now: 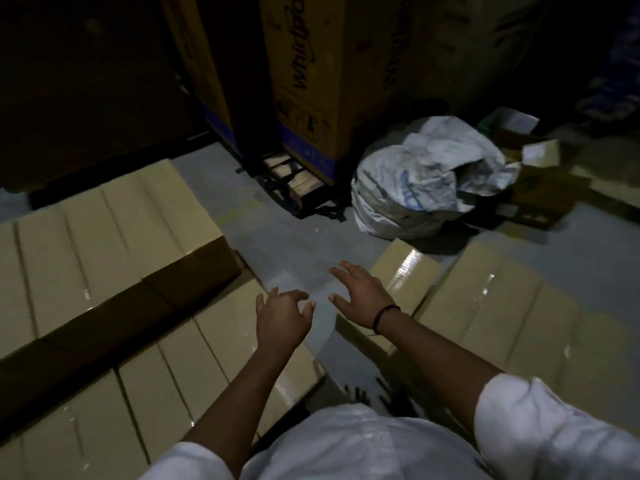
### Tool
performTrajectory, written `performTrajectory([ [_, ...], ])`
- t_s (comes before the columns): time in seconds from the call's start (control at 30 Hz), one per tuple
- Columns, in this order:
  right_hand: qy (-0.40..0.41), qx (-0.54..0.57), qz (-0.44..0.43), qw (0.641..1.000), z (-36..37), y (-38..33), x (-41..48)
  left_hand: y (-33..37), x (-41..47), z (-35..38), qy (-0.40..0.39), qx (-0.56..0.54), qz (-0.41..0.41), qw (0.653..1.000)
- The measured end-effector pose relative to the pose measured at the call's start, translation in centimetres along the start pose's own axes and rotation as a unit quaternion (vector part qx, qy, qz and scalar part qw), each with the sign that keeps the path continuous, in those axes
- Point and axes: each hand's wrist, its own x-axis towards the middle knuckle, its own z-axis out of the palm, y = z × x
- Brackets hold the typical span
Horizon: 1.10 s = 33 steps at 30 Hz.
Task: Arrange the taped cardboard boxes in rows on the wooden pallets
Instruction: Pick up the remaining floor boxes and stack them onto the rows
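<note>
Through the head camera, in dim light, I see the left hand (284,315) and right hand (360,292) stretched forward side by side over a strip of grey floor (287,244), fingers spread and loosely bent, neither holding anything. The taped cardboard boxes (114,244) lie packed edge to edge in stepped rows on the left, with a second group (502,306) on the right; I cannot see any pallets under them. The right hand hovers just beside the nearest box (405,271), likely reaching for it, while a white sack (426,178) and tall carton (304,81) stand beyond.
</note>
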Motion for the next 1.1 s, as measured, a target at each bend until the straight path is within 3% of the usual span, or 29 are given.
performTrajectory([
  [0.33,0.090,0.052,0.150,0.983,-4.4,15.3,-16.6,16.1,-5.4,9.1,-0.058,0.018,0.142,0.988],
  [0.6,0.131,0.107,0.265,0.949,-5.0,22.5,-26.5,24.3,-9.5,13.9,-0.098,0.026,0.217,0.971],
  [1.1,0.110,0.155,0.346,0.919,-3.7,26.9,-24.9,26.7,-2.4,16.6,-0.129,0.035,0.261,0.956],
])
